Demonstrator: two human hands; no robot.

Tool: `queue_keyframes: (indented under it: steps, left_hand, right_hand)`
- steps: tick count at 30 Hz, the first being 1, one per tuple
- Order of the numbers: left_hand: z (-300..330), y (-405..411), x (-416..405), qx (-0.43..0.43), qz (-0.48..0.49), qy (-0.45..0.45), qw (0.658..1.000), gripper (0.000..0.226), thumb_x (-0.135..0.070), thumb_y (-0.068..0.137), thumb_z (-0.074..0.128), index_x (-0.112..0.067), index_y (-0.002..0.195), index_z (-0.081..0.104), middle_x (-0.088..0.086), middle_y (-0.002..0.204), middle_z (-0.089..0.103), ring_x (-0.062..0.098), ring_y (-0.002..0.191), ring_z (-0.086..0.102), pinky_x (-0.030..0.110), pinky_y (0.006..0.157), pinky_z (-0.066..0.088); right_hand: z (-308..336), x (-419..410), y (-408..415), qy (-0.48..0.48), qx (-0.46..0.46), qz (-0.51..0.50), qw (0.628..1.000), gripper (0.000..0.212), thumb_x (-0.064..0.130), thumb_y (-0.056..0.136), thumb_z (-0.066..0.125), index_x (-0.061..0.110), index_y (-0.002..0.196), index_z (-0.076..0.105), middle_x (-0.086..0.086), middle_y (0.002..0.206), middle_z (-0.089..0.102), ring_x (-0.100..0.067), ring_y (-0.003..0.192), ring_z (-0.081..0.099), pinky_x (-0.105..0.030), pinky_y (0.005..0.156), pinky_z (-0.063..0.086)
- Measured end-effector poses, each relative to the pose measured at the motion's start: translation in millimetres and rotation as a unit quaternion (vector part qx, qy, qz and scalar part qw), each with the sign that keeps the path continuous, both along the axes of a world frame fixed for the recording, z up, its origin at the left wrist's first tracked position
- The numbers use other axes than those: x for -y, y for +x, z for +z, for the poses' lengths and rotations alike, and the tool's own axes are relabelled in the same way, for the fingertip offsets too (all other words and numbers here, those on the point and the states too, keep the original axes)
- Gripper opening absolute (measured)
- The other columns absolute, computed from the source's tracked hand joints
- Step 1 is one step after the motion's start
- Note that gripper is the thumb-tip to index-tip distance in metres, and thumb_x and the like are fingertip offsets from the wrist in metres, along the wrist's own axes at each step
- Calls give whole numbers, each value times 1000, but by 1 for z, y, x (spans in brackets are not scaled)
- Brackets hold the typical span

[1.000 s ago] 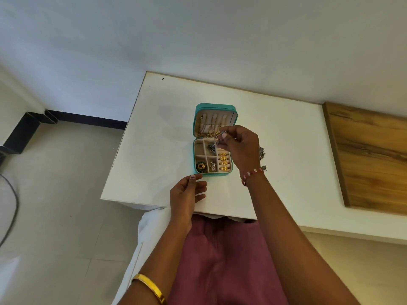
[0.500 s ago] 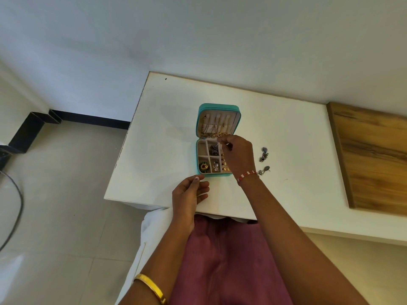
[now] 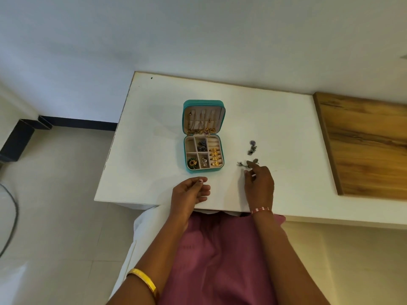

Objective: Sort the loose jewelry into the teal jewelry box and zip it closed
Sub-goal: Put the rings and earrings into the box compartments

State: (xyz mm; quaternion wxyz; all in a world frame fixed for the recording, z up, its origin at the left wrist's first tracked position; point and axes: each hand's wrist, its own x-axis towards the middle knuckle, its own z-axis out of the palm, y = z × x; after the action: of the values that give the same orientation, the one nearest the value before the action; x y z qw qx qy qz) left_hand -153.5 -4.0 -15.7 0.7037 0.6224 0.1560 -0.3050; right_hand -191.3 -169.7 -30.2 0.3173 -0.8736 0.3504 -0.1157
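**Open jewelry box at frame centre, loose pieces to its right**

A white rectangular tabletop (image 3: 154,133) meets a white wall, with a wood-grain panel (image 3: 363,148) at right and pale floor tiles (image 3: 55,194) at left. The square teal jewelry box (image 3: 203,150) lies unzipped, beige compartments holding gold rings and earrings. The right hand (image 3: 259,183) touches dark loose earrings (image 3: 246,163) with fingers extended; the left hand (image 3: 189,191) rests loosely curled, holding nothing.
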Motion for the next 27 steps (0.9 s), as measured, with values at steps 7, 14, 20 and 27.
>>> queue_keyframes:
  steps: [7,14,20,27]
  left_hand:
    - [-1,-1,0,1,-7,1,1000,17,-10,92,50,-11,94,66,8,79,68,19,75,66,19,63,55]
    - [0,-1,0,5,-10,2,1000,17,-10,92,50,-12,93,66,9,80,68,19,77,66,19,63,55]
    - [-2,-1,0,2,-11,1,1000,18,-10,92,50,-8,98,66,9,79,68,19,76,66,19,64,55]
    - [-2,-1,0,5,-13,1,1000,17,-10,92,50,-10,96,67,8,79,68,18,75,66,19,65,55]
  right_hand:
    - [1,-7,1,-56,-68,53,995,26,10,90,52,4,113,63,-21,108,53,-35,104,49,-38,79,45]
    - [3,-12,-3,-63,-55,105,991,13,5,85,56,-1,92,66,-21,98,57,-35,93,55,-35,70,45]
    - [7,-9,-7,-7,15,-25,1000,13,14,83,63,4,91,63,-14,85,61,-24,73,56,-18,62,28]
    - [1,-3,-2,-1,-49,-17,999,20,14,88,57,3,103,62,-18,104,57,-31,94,56,-22,69,30]
